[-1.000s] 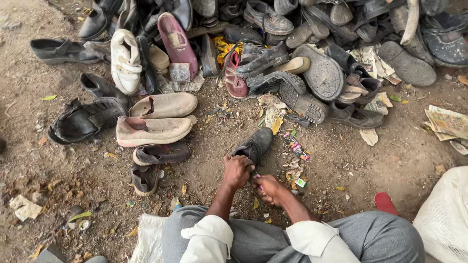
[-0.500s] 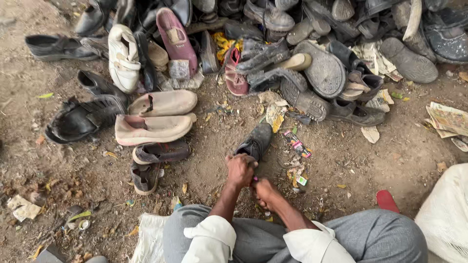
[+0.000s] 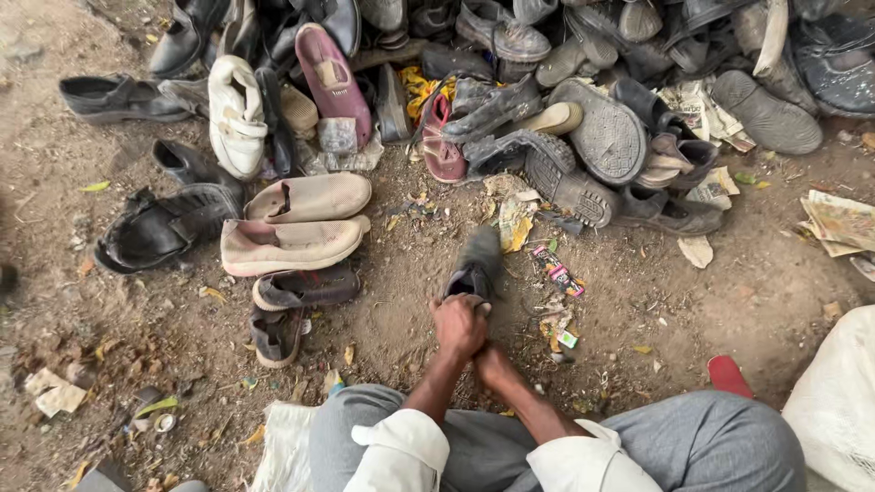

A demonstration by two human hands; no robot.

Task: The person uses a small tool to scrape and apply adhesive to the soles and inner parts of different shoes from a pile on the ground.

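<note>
On the dirt ground (image 3: 383, 301) before a big pile of old shoes (image 3: 565, 82), the left hand (image 3: 458, 326) grips the dark shoe's (image 3: 476, 264) heel with closed fingers, the right hand (image 3: 494, 366) tucked below, fingers hidden.

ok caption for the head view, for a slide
Seated person's left hand grips a dark shoe on the dirt ground, right hand just behind it, before a pile of worn shoes.

Shoe (image 3: 476, 264) lies before the shoe heap (image 3: 565, 109).
</note>
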